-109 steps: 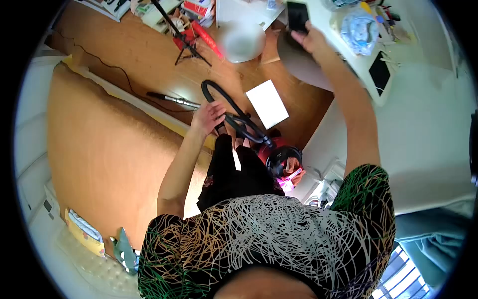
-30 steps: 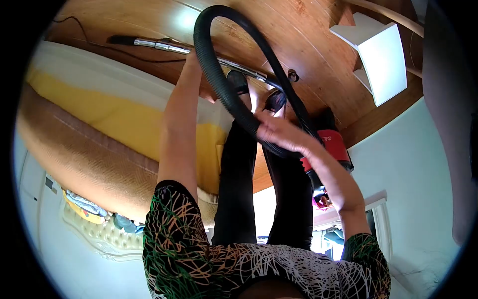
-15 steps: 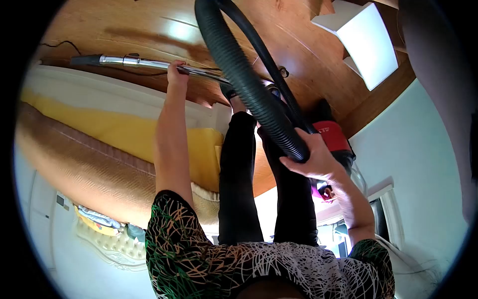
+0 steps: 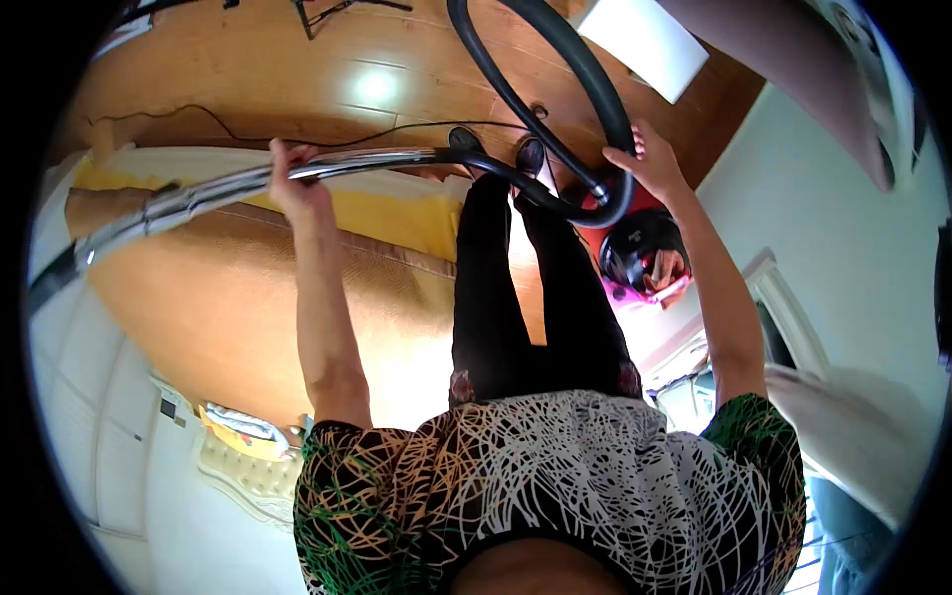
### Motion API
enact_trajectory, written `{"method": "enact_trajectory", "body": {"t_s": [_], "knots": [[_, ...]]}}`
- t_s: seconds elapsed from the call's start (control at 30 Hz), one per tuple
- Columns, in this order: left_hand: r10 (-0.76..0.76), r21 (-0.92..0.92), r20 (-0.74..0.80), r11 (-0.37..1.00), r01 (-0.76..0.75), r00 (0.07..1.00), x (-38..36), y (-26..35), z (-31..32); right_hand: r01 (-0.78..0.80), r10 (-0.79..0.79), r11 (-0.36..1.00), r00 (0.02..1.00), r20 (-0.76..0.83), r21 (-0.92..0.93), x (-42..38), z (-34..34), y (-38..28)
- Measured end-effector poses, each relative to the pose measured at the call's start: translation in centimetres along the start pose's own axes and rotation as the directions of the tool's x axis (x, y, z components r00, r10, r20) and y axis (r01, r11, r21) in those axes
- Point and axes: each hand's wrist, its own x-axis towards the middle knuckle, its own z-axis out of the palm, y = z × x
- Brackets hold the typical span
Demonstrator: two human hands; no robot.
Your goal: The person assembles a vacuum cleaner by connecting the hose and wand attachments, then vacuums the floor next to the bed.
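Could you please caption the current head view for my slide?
Left hand gripping a chrome vacuum tube, right hand at the looped black hose.

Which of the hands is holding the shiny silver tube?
The left hand: it grips the silver tube, while the right hand is at the black hose.

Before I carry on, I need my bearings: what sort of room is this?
Most likely a bedroom in a home: a wide bed with a brown cover stands beside the wooden floor, and a pale tufted headboard shows behind.
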Motion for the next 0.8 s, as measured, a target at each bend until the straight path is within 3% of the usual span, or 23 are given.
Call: {"method": "enact_trajectory", "body": {"t_s": [0.13, 0.2, 0.27, 0.33, 0.4, 0.43, 0.5, 0.53, 0.6, 0.63, 0.67, 0.7, 0.77, 0.8], "knots": [[0.037, 0.046, 0.045, 0.998, -0.039, 0.998, -2.5, 1.5, -0.6, -0.100, 0.094, 0.987, 0.994, 0.050, 0.127, -0.7, -1.3, 5.4], [0.012, 0.037, 0.033, 0.999, -0.013, 0.999, -0.3, 1.5, -2.2, -0.215, 0.207, 0.952, 0.977, 0.058, 0.216, -1.0, -3.1, 8.7], [-0.048, 0.099, 0.086, 0.994, 0.039, 0.995, 1.6, 2.4, -5.1, -0.335, 0.338, 0.922, 0.941, 0.022, 0.194, -3.4, -4.2, 12.0], [-0.017, 0.138, -0.090, 0.990, 0.029, 0.996, 3.3, 3.3, -8.0, -0.442, 0.451, 0.879, 0.893, -0.007, 0.179, -5.8, -5.1, 15.2], [-0.007, 0.226, -0.157, 0.973, 0.043, 0.988, 2.0, 3.9, -11.3, -0.635, 0.637, 0.770, 0.756, -0.151, 0.067, -8.6, -6.8, 18.2], [-0.021, 0.253, -0.182, 0.965, 0.068, 0.983, 1.3, 4.0, -12.9, -0.645, 0.644, 0.763, 0.750, -0.151, 0.049, -10.2, -8.0, 19.9], [-0.063, 0.326, -0.177, 0.938, 0.119, 0.982, 2.0, 3.8, -16.6, -0.807, 0.791, 0.590, 0.578, -0.200, 0.002, -13.3, -10.6, 23.4], [-0.123, 0.342, -0.137, 0.925, 0.164, 0.983, 1.7, 3.7, -17.3, -0.813, 0.794, 0.583, 0.571, -0.211, -0.006, -14.6, -11.5, 24.6], [-0.109, 0.369, -0.220, 0.911, 0.186, 0.969, 0.8, 3.7, -19.1, -0.899, 0.862, 0.438, 0.413, -0.293, 0.019, -16.2, -12.7, 26.7], [-0.099, 0.340, -0.318, 0.917, 0.211, 0.943, 2.6, 3.8, -23.3, -0.900, 0.858, 0.434, 0.406, -0.314, 0.022, -17.2, -12.8, 27.9], [-0.100, 0.339, -0.317, 0.917, 0.211, 0.943, 3.7, 4.4, -25.0, -0.899, 0.856, 0.435, 0.400, -0.328, 0.039, -17.7, -12.5, 28.9], [-0.134, 0.300, -0.320, 0.925, 0.234, 0.938, 4.3, 5.0, -25.7, -0.893, 0.894, 0.408, 0.348, -0.283, 0.191, -17.8, -12.1, 28.5], [-0.119, 0.259, -0.374, 0.939, 0.227, 0.920, 5.6, 5.9, -25.4, -0.922, 0.886, 0.374, 0.323, -0.334, 0.099, -17.2, -10.6, 27.7], [-0.099, 0.253, -0.396, 0.944, 0.212, 0.913, 5.0, 6.7, -26.0, -0.917, 0.868, 0.397, 0.360, -0.342, 0.042, -17.1, -10.0, 29.1]]}}
